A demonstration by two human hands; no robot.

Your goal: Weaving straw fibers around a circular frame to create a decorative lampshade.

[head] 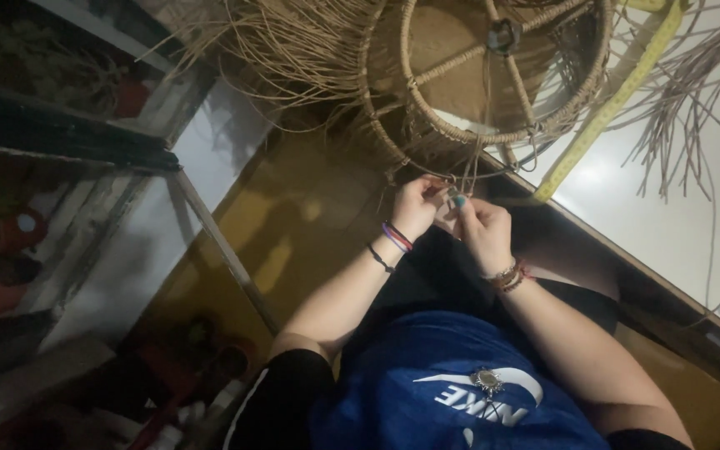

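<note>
- Blue shirt (427, 392) fills the bottom of the view, nearest the camera, with two bare forearms rising from it toward the work.
- Both hands meet at the lower rim of a wicker frame (493, 83); the left hand (417, 207) is curled shut, its fingertips pinching a thin strand (452, 185) that comes down from the weave.
- The right hand (483, 229) is closed too, thumb and forefinger pressed on the same strand, just beside the left; the two hands touch or nearly touch.
- The frame lies on its side at the edge of a white table (668, 225), one ring with spokes meeting at a dark hub (503, 35).
- Judged by its look, the strand is light, thin and springy: it bends readily but would likely kink or snap if folded sharply. It seems best taken close to the weave, where the fingers have it now, so the loose end does not whip about.
- The frame looks light but stiff, and its wrapped ring seems the safest place to hold it.
- Count: one frame, one yellow tape measure (610, 104) lying slantwise on the table, and loose strands too many to count, fanned out at both sides.
- Each wrist carries bracelets: two bands on the left, a beaded cluster on the right.
- Dim shelves (68, 167) stand to the left, well apart.
</note>
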